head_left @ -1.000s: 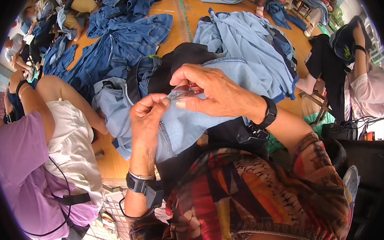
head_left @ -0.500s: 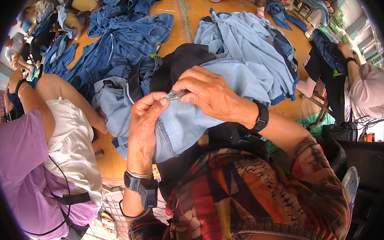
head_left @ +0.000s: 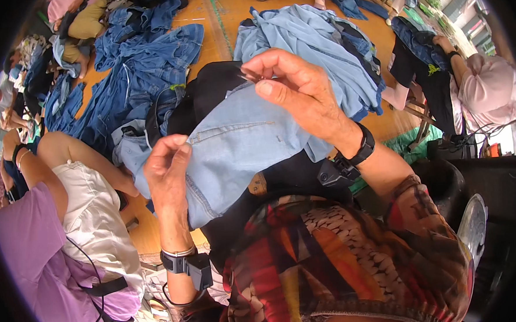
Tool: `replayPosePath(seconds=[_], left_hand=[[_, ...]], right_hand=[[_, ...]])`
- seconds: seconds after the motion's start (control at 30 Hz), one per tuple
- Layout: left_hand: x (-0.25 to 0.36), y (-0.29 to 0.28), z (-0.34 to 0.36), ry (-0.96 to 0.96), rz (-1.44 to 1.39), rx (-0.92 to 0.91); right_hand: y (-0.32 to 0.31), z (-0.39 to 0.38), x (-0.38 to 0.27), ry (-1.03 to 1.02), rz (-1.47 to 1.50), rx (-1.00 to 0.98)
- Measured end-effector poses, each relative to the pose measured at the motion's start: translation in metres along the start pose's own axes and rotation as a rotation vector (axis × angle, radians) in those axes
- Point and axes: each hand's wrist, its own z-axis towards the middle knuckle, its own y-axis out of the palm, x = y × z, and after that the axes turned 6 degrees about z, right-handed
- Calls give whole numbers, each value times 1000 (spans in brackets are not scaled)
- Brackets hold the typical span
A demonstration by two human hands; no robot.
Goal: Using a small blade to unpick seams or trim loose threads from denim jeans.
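Scene brightly lit; floor (head_left: 154,280) at lower left bleached by glare; lower-right corner sunk in shadow; straight edges bent by fisheye, rim ringed in black

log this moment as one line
left hand: pinching pale-blue garment | right hand: holding small metal tool | beyond: dark-blue garments piled on table

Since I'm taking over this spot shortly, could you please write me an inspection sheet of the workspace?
Surface: yellow-brown wooden tabletop, partly covered with denim.
Job's things: light-blue denim garment with stitched seams; small metal tool, partly hidden.
Clutter: loose dark-blue denim pile; loose light-blue denim pile.
Hands: left hand pinches the garment; right hand holds the tool.
Cables: thin black cable at left.
Surroundings: person in purple top, left; person in pale-pink top, right.
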Motion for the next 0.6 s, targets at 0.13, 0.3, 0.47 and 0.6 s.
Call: replayPosePath(seconds=[0.13, 0.3, 0.47, 0.6], left_hand=[[32, 23, -37, 277, 210, 163], [12, 55, -65, -252, -51, -743], [-43, 77, -67, -687, -516, -690], [-51, 101, -78, -668, -796, -604]], right_hand=[[-40, -28, -15, -27, -29, 105], [-46, -57, -19, 92, -149, -31], [-34, -66, -12, 6, -270, -127], [-30, -70, 3, 63, -206, -14]])
